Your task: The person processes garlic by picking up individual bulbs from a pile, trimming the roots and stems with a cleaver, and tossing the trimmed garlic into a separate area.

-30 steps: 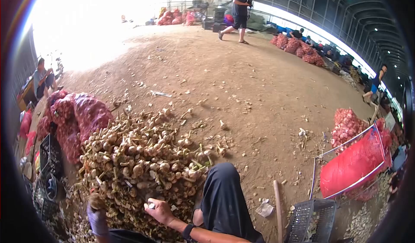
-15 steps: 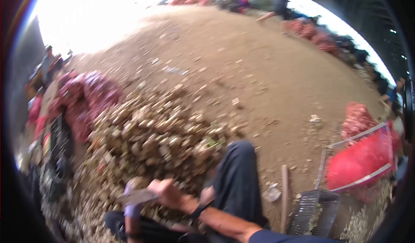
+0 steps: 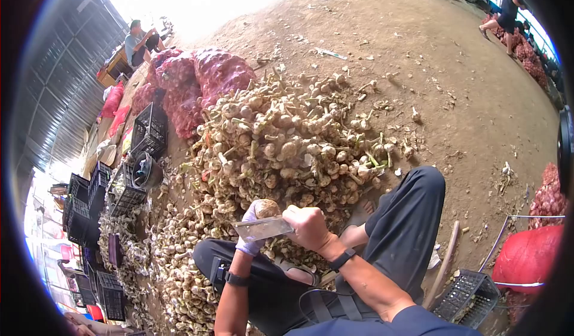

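Note:
My left hand (image 3: 249,216), in a pale purple glove, is closed around a brownish garlic bulb (image 3: 266,208). My right hand (image 3: 310,227) is wrapped round the handle of a knife (image 3: 263,229). Its wide, flat blade points left and overlaps the gloved fingers and the lower side of the bulb in this view. Both hands are close together above my lap, in front of a big heap of garlic bulbs (image 3: 287,150) with stems. The knife's handle is hidden inside my right fist.
Pink mesh sacks (image 3: 221,75) stand behind the heap. Black crates (image 3: 149,134) line the left side, and another black crate (image 3: 466,300) lies at right beside a wooden stick (image 3: 442,270) and a red sack (image 3: 526,258). One person (image 3: 140,44) sits far left; another (image 3: 508,16) walks far right.
The view has swung left and sharpened, so hands and heap appear further right. My left hand still holds the garlic bulb and my right hand the knife.

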Tool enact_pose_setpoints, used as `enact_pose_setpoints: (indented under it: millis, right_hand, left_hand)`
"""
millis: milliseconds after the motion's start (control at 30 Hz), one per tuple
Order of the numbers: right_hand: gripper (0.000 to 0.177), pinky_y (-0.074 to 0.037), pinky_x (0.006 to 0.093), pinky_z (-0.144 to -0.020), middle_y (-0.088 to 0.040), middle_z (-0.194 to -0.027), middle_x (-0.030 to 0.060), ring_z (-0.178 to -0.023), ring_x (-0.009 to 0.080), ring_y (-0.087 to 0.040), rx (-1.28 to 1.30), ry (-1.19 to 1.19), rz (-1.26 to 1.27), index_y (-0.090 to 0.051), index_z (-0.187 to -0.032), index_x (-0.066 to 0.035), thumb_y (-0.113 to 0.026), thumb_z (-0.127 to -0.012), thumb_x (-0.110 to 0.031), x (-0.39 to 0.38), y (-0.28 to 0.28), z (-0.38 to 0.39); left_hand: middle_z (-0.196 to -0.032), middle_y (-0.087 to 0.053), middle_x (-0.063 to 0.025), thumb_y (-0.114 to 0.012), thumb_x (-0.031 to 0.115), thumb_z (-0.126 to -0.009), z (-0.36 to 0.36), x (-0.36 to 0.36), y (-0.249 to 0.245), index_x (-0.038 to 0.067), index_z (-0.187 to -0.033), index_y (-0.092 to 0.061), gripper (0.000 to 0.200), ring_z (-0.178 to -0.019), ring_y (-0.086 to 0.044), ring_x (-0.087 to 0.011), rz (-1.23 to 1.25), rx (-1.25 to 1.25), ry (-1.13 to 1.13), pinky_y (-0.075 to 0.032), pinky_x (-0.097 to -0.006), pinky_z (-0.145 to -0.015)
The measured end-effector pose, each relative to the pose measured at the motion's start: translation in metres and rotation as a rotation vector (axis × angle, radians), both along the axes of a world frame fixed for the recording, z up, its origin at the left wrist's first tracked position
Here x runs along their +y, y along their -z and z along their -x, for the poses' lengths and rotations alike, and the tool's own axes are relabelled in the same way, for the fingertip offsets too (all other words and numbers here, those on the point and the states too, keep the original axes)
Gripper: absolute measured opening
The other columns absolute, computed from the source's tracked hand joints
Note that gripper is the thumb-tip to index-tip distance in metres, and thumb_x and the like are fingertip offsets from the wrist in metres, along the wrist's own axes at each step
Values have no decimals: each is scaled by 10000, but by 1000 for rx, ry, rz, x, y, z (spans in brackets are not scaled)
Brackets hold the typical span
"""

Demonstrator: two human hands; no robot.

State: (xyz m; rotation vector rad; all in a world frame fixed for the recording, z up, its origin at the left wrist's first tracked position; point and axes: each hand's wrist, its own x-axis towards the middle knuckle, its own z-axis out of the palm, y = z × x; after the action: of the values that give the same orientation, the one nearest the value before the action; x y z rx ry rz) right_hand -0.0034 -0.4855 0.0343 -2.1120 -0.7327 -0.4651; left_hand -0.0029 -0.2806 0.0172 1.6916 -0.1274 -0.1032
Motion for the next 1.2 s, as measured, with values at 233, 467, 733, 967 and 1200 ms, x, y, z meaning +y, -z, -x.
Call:
enact_pose_setpoints:
  millis: [233, 467, 733, 967, 1200]
  right_hand:
    - [226, -483, 425, -550, -578, -750, 143, -663, 362, -627, 47, 31, -39, -583, -824, -63, -719, -766, -234, 0, 15, 0]
    - [156, -494, 419, -536, -582, -737, 137, -640, 338, -635, 43, 87, -109, -587, -811, -68, -659, -802, -206, -2, 28, 0]
    - [130, -490, 417, -531, -579, -732, 142, -617, 346, -627, -3, 156, -128, -592, -795, -63, -653, -835, -170, -15, 55, -14]
    - [98, -503, 450, -563, -579, -733, 160, -624, 394, -617, 90, 194, -263, -612, -804, -54, -682, -783, -119, -25, 84, -7]
    - [239, -523, 452, -592, -656, -704, 236, -682, 402, -665, 848, 615, -448, -646, -718, -28, -632, -799, -252, -53, 143, -22]
  left_hand:
    - [-1089, -656, -41, -774, 109, -832, 0, -6, -7, 58, -1213, -560, 440, -984, -626, -139, -107, -34, 32, -540, -302, -870]
    - [-1068, -666, -60, -855, 182, -736, -2, -10, -14, 54, -1108, -626, 456, -954, -644, -164, -475, -170, 95, -536, -314, -863]
    - [-997, -699, -54, -909, 243, -670, -4, -35, -30, 60, -1093, -641, 533, -883, -673, -177, -234, 20, 41, -555, -313, -832]
    - [-965, -722, -47, -902, 257, -676, -5, -55, -21, 58, -1071, -655, 506, -861, -675, -146, -354, 83, 38, -556, -313, -814]
    - [-955, -654, -29, -785, 164, -694, 25, -76, -130, 4, -1106, -603, 478, -899, -602, -106, -316, -28, 28, -500, -259, -835]
